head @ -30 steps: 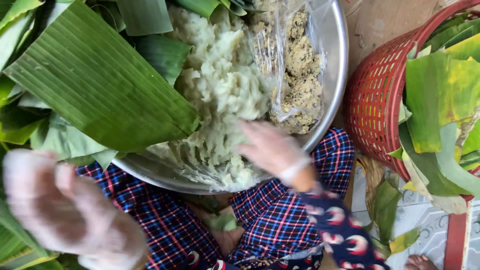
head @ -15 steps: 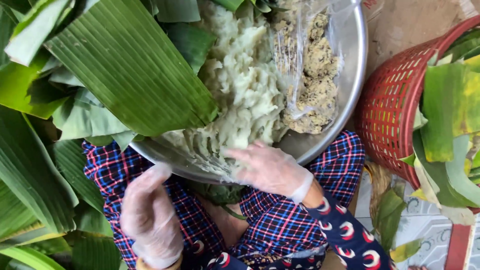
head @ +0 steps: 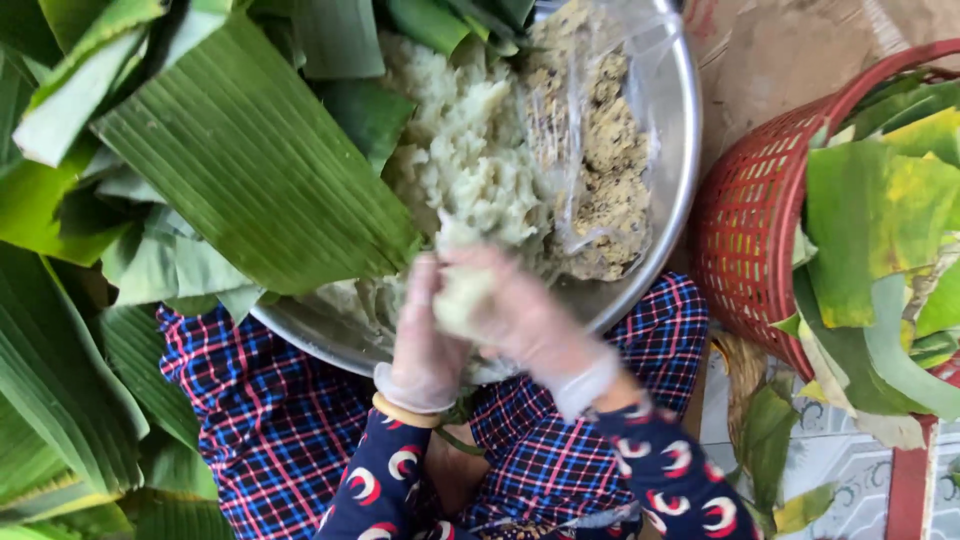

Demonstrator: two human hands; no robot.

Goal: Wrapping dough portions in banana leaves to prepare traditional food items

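Note:
Both my hands wear thin clear gloves and meet over the near rim of a large metal bowl [head: 680,150]. Between my left hand [head: 420,340] and my right hand [head: 530,320] sits a lump of pale greenish dough [head: 458,300], pressed from both sides. The bowl holds a big mass of the same pale dough [head: 470,160] and, on its right side, a clear plastic bag of crumbly yellowish filling [head: 605,170]. A broad banana leaf [head: 250,150] lies over the bowl's left part.
More banana leaves [head: 60,350] are stacked at the left. A red plastic basket [head: 750,220] with green and yellowing leaf pieces stands at the right. My lap in blue-red checked cloth [head: 270,430] is below the bowl.
My left hand has come up from the lower left to the bowl's rim. Both hands now close together around a dough lump, which my right hand pulled off the mass.

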